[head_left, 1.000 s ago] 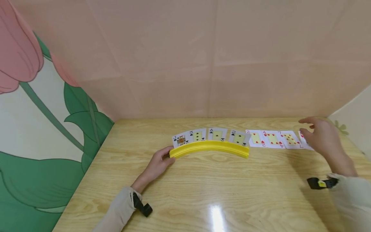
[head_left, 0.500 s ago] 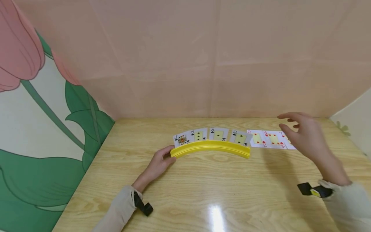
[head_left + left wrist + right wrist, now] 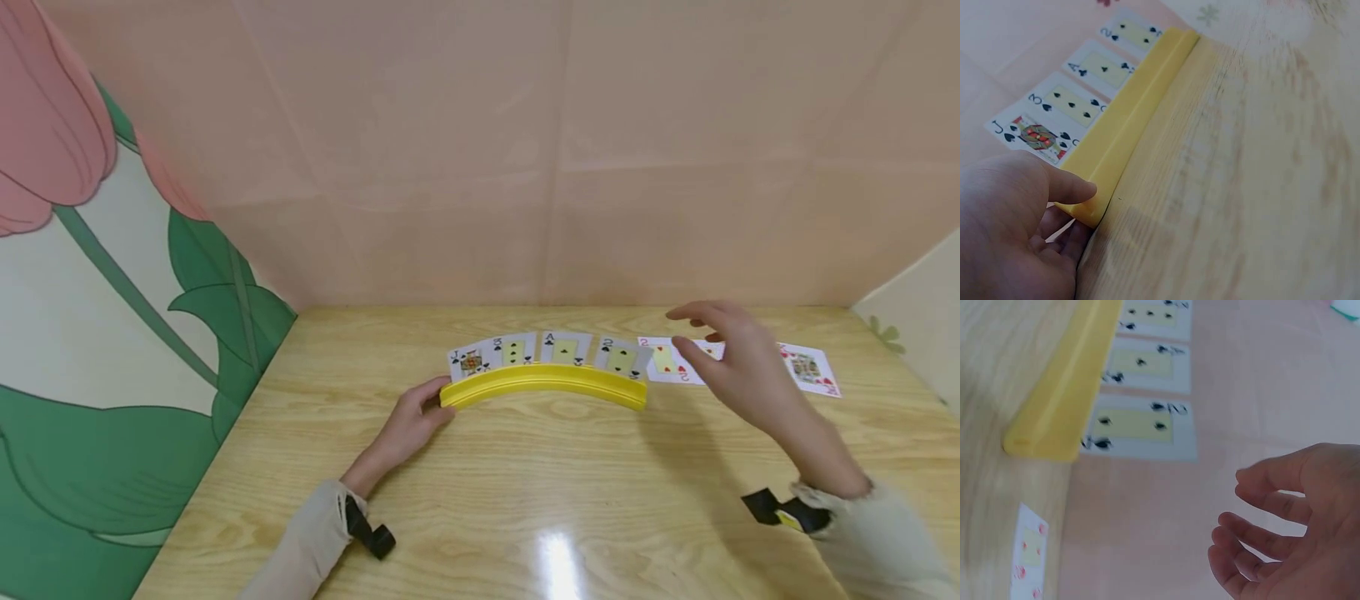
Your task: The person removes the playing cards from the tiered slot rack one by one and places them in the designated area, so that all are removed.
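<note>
A curved yellow card holder [image 3: 543, 378] stands on the table with several playing cards upright in it. From left to right these are a jack of spades [image 3: 470, 362], a three [image 3: 1069, 103], an ace [image 3: 1100, 67] and a two of spades [image 3: 1141, 427]. My left hand [image 3: 408, 423] grips the holder's left end, thumb on top and fingers underneath in the left wrist view. Above a row of face-up red cards, right of the holder, my right hand [image 3: 750, 379] hovers with loosely bent fingers and nothing in them. It covers the middle of that row.
In the row on the table, a two of hearts [image 3: 658, 358] lies partly behind the holder's right end. A king [image 3: 808, 368] ends the row at the right. A pink wall [image 3: 435, 167] rises behind the wooden table [image 3: 480, 500].
My right hand has moved left along the row of cards, uncovering the king and covering the middle cards. The left hand and the holder have stayed in place.
</note>
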{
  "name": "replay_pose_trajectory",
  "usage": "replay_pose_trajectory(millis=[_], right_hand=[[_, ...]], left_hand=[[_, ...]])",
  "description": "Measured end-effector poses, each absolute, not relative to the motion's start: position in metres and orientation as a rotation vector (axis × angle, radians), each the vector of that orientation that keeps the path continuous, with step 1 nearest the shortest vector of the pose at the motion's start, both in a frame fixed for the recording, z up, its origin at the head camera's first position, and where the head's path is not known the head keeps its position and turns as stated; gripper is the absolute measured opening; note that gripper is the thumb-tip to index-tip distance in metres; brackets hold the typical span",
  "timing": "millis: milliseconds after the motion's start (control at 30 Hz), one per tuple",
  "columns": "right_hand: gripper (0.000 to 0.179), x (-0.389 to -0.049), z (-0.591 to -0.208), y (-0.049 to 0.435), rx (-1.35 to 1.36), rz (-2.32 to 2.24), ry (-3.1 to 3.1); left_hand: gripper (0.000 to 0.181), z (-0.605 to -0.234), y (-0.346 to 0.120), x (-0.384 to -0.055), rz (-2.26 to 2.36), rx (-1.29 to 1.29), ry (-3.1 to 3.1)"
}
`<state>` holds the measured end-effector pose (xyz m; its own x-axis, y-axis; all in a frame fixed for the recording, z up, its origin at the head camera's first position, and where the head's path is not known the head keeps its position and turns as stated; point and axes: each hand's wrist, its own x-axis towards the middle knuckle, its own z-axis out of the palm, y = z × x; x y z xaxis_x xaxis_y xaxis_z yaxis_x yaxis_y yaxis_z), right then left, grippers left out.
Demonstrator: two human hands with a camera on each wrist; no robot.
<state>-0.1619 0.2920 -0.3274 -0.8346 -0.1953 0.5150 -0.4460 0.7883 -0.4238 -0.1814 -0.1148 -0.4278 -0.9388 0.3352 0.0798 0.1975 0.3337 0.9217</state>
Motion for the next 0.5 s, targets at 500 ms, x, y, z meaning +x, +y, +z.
replay_pose_trajectory(millis=[500], right_hand=[[0.027, -0.164, -0.346, 0.26, 0.604, 0.779, -2.595]], left_hand=[[0.041, -0.455, -0.123, -0.194, 1.663, 0.508, 2.48]])
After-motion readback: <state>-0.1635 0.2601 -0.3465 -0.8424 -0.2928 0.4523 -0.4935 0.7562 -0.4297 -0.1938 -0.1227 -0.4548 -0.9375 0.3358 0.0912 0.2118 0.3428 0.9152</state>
